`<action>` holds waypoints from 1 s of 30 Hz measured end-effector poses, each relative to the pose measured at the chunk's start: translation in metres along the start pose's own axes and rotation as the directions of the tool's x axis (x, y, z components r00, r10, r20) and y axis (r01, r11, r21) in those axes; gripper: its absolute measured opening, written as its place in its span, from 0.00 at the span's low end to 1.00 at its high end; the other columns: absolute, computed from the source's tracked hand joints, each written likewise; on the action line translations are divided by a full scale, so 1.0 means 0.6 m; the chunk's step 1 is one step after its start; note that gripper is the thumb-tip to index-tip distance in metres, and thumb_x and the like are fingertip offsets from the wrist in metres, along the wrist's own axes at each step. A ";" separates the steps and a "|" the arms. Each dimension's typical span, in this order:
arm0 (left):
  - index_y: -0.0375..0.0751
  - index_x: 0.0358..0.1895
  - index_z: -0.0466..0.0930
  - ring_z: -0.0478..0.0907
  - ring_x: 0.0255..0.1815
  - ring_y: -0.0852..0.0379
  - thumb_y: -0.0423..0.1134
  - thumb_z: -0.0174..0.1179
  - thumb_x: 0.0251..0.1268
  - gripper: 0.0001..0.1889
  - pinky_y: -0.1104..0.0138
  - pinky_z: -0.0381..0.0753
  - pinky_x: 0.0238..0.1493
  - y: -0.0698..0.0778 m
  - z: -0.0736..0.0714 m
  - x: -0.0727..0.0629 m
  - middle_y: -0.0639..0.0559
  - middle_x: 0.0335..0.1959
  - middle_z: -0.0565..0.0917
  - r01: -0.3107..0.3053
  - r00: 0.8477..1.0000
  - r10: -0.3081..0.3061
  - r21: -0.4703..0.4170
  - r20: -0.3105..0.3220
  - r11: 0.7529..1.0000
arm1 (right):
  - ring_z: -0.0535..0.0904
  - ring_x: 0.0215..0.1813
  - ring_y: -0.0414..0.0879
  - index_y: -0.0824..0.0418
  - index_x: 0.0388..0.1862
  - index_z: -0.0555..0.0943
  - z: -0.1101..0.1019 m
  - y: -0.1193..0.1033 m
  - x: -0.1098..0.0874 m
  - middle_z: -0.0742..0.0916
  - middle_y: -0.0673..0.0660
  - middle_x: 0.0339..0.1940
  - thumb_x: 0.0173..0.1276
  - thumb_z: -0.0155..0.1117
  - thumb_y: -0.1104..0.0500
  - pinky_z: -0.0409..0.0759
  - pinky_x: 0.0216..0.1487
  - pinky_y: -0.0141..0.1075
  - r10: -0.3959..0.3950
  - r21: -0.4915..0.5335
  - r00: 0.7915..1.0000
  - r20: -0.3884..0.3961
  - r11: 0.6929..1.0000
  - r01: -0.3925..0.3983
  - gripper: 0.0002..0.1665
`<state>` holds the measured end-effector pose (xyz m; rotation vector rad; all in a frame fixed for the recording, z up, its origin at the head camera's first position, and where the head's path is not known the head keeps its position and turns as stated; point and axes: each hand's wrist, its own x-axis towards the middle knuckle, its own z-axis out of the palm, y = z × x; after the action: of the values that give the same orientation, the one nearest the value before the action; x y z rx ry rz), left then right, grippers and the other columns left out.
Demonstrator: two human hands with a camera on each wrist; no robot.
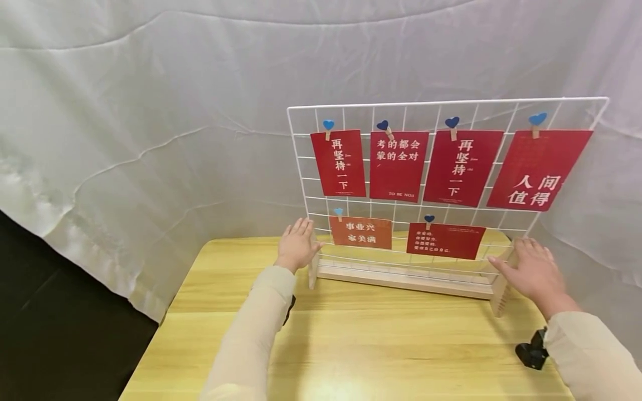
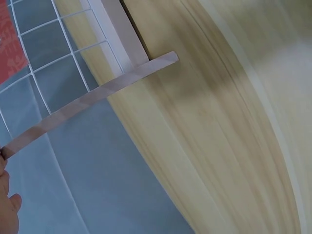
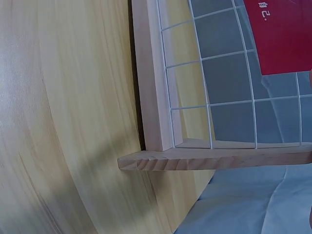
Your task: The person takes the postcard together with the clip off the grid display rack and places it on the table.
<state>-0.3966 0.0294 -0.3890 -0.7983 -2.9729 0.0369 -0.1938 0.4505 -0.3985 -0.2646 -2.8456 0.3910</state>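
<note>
A white wire grid panel (image 1: 446, 102) stands upright in a wooden stand (image 1: 401, 283) on the table. My left hand (image 1: 297, 245) is at the stand's left side board (image 2: 97, 94), fingers straight and thumb spread toward the grid. At the right side board (image 3: 214, 160) is my right hand (image 1: 536, 273), its fingers extended and thumb reaching inward. Only bits of each hand show at the edge of the wrist views. Several red cards, among them a large one (image 1: 463, 167) and an orange-red one (image 1: 362, 233), hang from the grid on heart-topped clothespins (image 1: 452, 123).
The yellow wood-grain table (image 1: 351, 345) lies under the stand. Behind it hangs a pale grey cloth (image 1: 200, 111), close to the table's back edge. A dark area (image 1: 55, 312) lies past the table's left edge. A black device (image 1: 533, 351) sits at my right wrist.
</note>
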 end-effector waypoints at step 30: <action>0.40 0.66 0.43 0.39 0.66 0.51 0.60 0.34 0.62 0.36 0.59 0.38 0.63 -0.004 0.013 -0.002 0.47 0.67 0.47 -0.020 0.999 0.013 -0.134 -0.053 0.991 | 0.44 0.60 0.71 0.82 0.59 0.50 -0.009 -0.013 -0.001 0.56 0.81 0.57 0.61 0.43 0.37 0.37 0.57 0.60 0.035 0.012 0.999 0.012 0.999 -0.036 0.50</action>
<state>-0.3974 0.0264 -0.3970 -0.8249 -2.9451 -0.1830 -0.1929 0.4445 -0.3912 -0.3120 -2.8522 0.4177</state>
